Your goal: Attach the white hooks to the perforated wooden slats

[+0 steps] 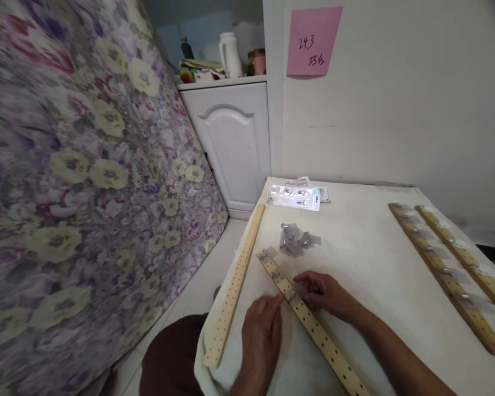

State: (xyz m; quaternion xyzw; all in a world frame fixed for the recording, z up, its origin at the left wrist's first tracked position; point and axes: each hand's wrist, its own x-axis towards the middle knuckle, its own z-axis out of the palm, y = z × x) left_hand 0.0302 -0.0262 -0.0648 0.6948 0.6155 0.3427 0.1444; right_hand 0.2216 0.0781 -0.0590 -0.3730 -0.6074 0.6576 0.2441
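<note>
Half-curled, the left hand [260, 322] touches the perforated strip [320, 336] lying between both hands on the table [350, 231], and I judge that one-sided pressure from the right hand [322, 292] (loosely bent; I cannot confirm either hold) could pivot it.

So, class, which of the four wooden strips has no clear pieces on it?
The leftmost strip: its top is bare, while the middle strip and the two strips on the right carry clear pieces.

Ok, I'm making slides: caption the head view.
Left hand and right hand at a perforated strip, with clear plastic pieces beyond.
</note>
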